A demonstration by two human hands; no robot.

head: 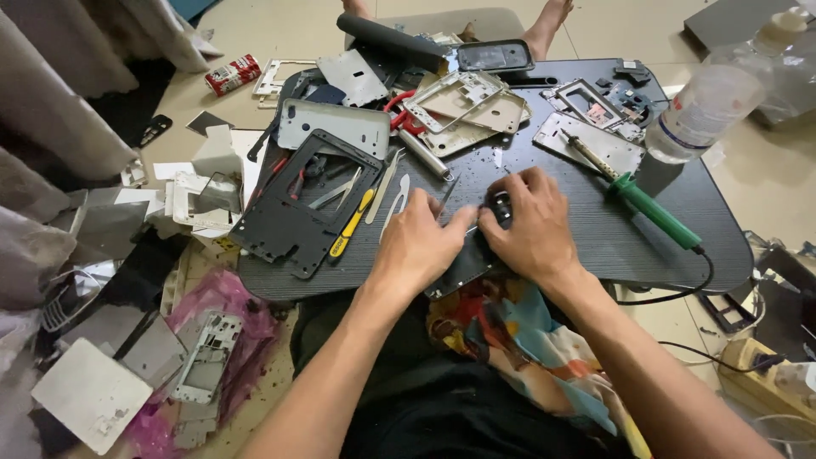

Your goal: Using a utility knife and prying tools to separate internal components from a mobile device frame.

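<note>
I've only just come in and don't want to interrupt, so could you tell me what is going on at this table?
A person sits at a low dark table, both hands on a flat dark device panel at its near edge. The left hand presses the panel down, while the right hand pinches a small black part on it. A green-handled soldering iron lies to the right, tweezers and a yellow-handled tool to the left, with stripped phone frames behind.

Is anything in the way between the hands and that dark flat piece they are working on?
No. Both the left hand and the right hand already rest on the dark flat piece at the table's near edge. The green-handled soldering iron lies off to the right, and the yellow-handled tool to the left.
</note>
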